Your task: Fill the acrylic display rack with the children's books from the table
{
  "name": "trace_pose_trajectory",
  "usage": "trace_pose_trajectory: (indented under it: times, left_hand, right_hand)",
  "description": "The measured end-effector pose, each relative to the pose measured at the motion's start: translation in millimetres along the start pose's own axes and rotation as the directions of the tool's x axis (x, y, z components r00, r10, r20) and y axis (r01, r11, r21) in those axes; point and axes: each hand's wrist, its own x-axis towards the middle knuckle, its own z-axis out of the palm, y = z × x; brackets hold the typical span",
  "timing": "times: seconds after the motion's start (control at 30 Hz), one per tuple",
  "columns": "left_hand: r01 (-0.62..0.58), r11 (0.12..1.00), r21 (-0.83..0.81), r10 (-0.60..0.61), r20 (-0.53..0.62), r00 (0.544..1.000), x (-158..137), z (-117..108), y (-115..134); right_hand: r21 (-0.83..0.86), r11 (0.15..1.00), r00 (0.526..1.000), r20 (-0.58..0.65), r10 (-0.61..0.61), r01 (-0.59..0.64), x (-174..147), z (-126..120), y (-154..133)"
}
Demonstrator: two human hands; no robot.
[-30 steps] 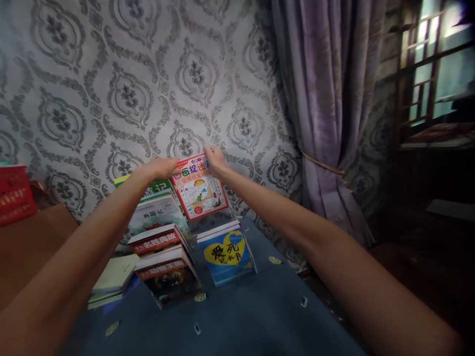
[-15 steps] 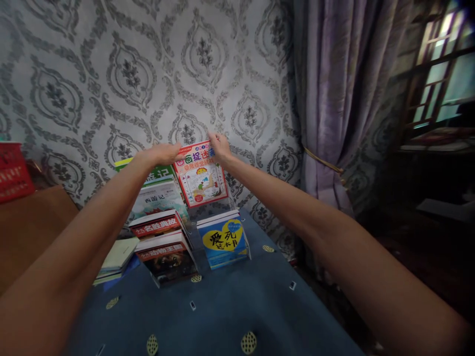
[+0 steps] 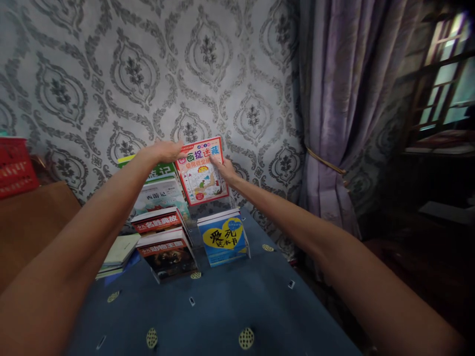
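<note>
Red-bordered book (image 3: 204, 180): the clock's centre, front cover facing the viewer, above the table's far end.
Left hand (image 3: 168, 151): at ten o'clock, fingers touching the upper left corner; whether they grip, I cannot tell.
Right hand (image 3: 226, 172): at three o'clock, grasping the right edge, thumb over the cover.
Tablecloth (image 3: 215, 316): dark blue, spreading through six o'clock, dotted with pale yellow motifs (image 3: 246, 338).
Standing books: blue book (image 3: 224, 242) with a yellow heart at five o'clock; lion book (image 3: 170, 259) at seven; red-banded book (image 3: 161, 222) and pale book (image 3: 159, 195) around eight; green book (image 3: 165, 171) at nine.
Booklets (image 3: 122, 247): piled flat at eight o'clock.
Red basket (image 3: 15, 170): far out at nine o'clock, above a brown surface (image 3: 37, 217).
Wall (image 3: 237, 74): grey damask pattern, filling twelve o'clock.
Curtain (image 3: 330, 89): purple, two o'clock, gathered by a gold tie-back (image 3: 326, 162).
Window (image 3: 443, 81): beyond the curtain, bright in a dim corner.
</note>
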Motion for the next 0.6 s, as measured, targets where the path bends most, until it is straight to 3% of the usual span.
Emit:
trace_pose_trajectory:
  times: [0.23, 0.33, 0.47, 0.6]
  left_hand:
    - [0.021, 0.999, -0.028, -0.021, 0.015, 1.000, -9, -6, 8]
    - [0.025, 0.994, -0.107, -0.043, -0.175, 0.984, -20, -2, 7]
    - [0.076, 0.959, -0.274, -0.199, -0.455, 0.868, -35, 12, -16]
    - [0.116, 0.886, -0.450, -0.371, -0.534, 0.760, -54, 31, -49]
  right_hand:
    - [0.078, 0.996, 0.997, 0.071, 0.037, -0.042, -6, -7, 1]
    - [0.063, 0.997, 0.997, 0.063, 0.036, -0.040, -5, -9, -2]
    - [0.009, 1.000, 0.999, -0.046, 0.005, -0.005, -1, -8, -3]
    - [-0.039, 0.999, 0.997, -0.069, -0.028, 0.025, -2, -4, -3]
